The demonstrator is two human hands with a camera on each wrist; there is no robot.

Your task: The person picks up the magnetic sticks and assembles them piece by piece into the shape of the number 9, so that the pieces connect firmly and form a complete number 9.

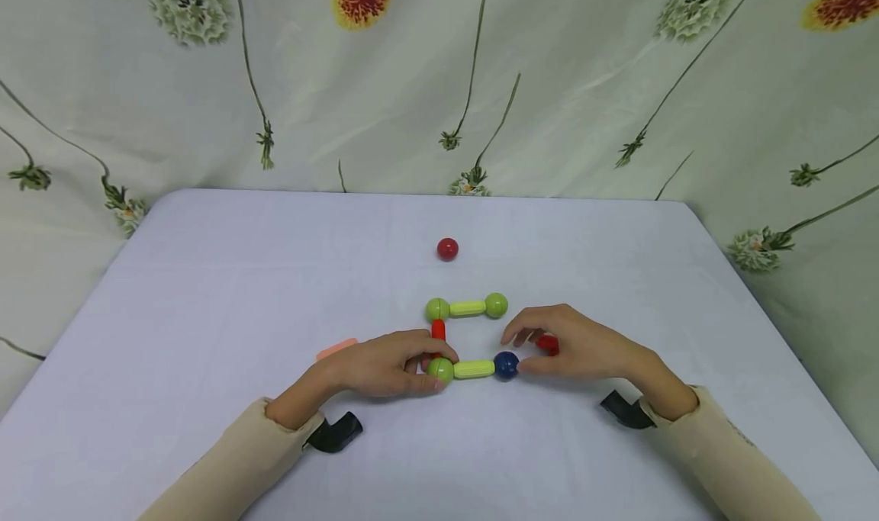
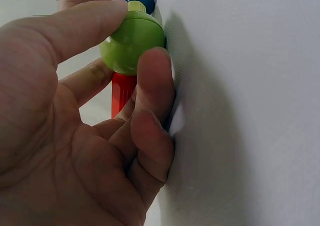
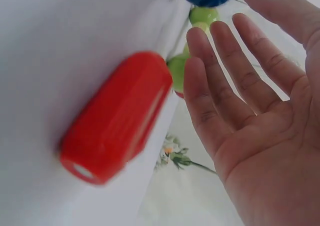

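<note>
On the table lies a U-shaped figure of balls joined by rods. My left hand (image 1: pixel 384 362) pinches its near-left green ball (image 1: pixel 440 370) between thumb and fingers. From that ball a red rod (image 1: pixel 438 328) runs back to another green ball (image 1: pixel 437 310), and a yellow-green rod (image 1: pixel 474 369) runs right to a dark blue ball (image 1: pixel 506 365). My right hand (image 1: pixel 580 344) is beside the blue ball, thumb tip right at it, fingers loosely bent with nothing held. A loose red rod (image 3: pixel 117 118) lies on the table below the right palm, partly hidden in the head view.
The figure's far side has a yellow-green rod (image 1: pixel 467 308) ending in a green ball (image 1: pixel 497 305). A single red ball (image 1: pixel 448 249) sits farther back on the white table (image 1: pixel 275 277). An orange piece (image 1: pixel 336 348) shows behind the left hand. Flowered cloth (image 1: pixel 384 109) hangs beyond the table.
</note>
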